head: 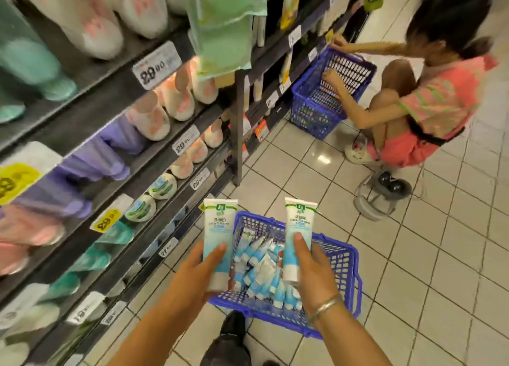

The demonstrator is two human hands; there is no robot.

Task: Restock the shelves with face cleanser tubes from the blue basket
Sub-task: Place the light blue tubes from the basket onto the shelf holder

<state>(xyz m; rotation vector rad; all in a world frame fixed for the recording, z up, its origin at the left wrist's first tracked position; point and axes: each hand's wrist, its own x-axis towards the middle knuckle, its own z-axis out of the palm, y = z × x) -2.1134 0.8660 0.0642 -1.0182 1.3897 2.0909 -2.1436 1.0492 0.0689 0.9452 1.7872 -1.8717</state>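
Note:
A blue basket (343, 258) sits on the tiled floor in front of me, holding several white and light-blue face cleanser tubes (259, 258). My left hand (198, 272) grips one upright tube (219, 236) above the basket's left side. My right hand (308, 266) grips a second upright tube (297, 236) above the basket's middle. Both tubes stand cap down with their labels facing me. The shelves (143, 156) run along my left, stocked with tubes; similar white and blue tubes (162, 186) stand on a lower shelf.
A crouching person (418, 109) works farther down the aisle with a second blue basket (325, 95) tilted against the shelving. A grey stool (377, 197) stands on the floor beside them. My dark shoe (232, 327) is just before the near basket. Price tags (155, 65) line the shelf edges.

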